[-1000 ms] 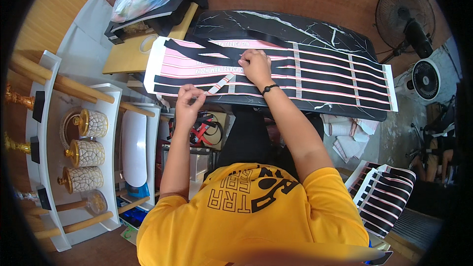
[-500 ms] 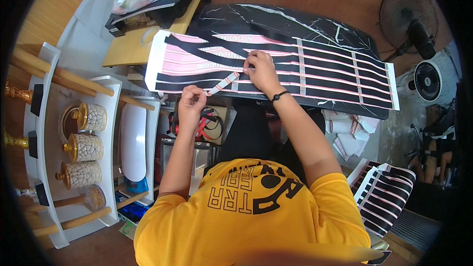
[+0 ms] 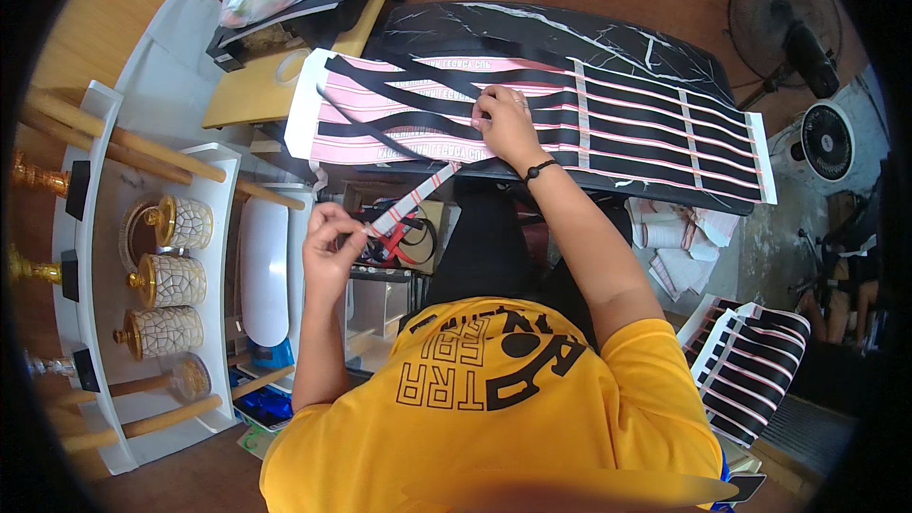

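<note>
Just beyond the pinched tips of my left hand [image 3: 332, 241], a narrow white strip with red marks [image 3: 412, 202] slants up and away toward my right hand [image 3: 505, 120], its far end meeting the near edge of the pink sheet [image 3: 353, 108]. My left thumb and forefinger are closed on the strip's near end, out past the edge of the black marbled table [image 3: 532, 27]. My right fingers are bent and set down on the sheet among the black bands [image 3: 651, 125]; whether they pinch one or only press, I cannot tell. To the left of my right fingers, some loose black bands [image 3: 423, 122] cross and ripple over the pink; to their right the bands run side by side beneath pale cross strips [image 3: 582, 114]. Beyond my left fingertips, a small pale curl [image 3: 318, 174] hangs off the sheet's near corner, by the white border [image 3: 305, 104]. I judge the strip very light and thin, limp crosswise yet fairly straight under a pull, perhaps liable to tear if jerked; its very end looks the best place for a fingertip pinch. The sheet should be light and floppy too, apt to slide on that smooth-looking tabletop, so a flat touch near where the strip joins would suit it. The black bands look soft and easily tangled, better taken singly by an edge.
</note>
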Motion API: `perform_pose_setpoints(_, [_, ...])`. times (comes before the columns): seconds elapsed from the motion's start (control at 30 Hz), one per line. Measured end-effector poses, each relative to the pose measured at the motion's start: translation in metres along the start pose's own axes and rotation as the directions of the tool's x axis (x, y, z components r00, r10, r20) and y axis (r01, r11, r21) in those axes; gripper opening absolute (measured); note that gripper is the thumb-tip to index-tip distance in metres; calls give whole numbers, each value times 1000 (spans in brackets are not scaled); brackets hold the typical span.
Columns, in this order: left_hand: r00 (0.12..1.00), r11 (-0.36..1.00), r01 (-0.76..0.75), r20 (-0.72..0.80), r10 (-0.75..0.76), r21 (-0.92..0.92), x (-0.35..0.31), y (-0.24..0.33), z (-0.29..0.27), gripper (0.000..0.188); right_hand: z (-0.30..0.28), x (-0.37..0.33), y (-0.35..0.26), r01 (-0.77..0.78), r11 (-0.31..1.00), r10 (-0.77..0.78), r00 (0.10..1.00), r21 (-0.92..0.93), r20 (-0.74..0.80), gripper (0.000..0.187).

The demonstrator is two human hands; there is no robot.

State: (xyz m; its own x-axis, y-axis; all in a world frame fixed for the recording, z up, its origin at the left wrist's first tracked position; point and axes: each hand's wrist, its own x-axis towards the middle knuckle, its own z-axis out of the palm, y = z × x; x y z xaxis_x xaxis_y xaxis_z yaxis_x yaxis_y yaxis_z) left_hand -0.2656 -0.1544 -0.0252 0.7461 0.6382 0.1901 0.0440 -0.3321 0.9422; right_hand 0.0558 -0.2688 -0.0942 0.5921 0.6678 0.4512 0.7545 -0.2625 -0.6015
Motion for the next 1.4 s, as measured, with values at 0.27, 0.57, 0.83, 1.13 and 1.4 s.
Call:
perform_pose_setpoints(0.27, [815,692,553,127,-566,-463,-57,-46,15,7,4,-3,5,74,997,-75,995,-7,-59,11])
perform_pose_setpoints(0.57, [949,882,288,-12,-315,-373,-43,-52,18,7,-9,-2,-3,221,960,-208,974,169,-96,14])
perform_pose_setpoints(0.83, [959,916,203,-117,-257,-345,-22,-52,12,8,-20,-12,-15,494,858,-514,829,143,223,22])
perform_pose_setpoints(1.13, [943,887,316,12,-332,-337,-62,-55,17,10,-5,-8,-5,313,942,-336,895,124,294,22])
perform_pose_setpoints(1.4, [711,478,608,167,-683,-634,-93,-94,43,13,-8,-8,-8,325,937,-348,895,125,280,25])
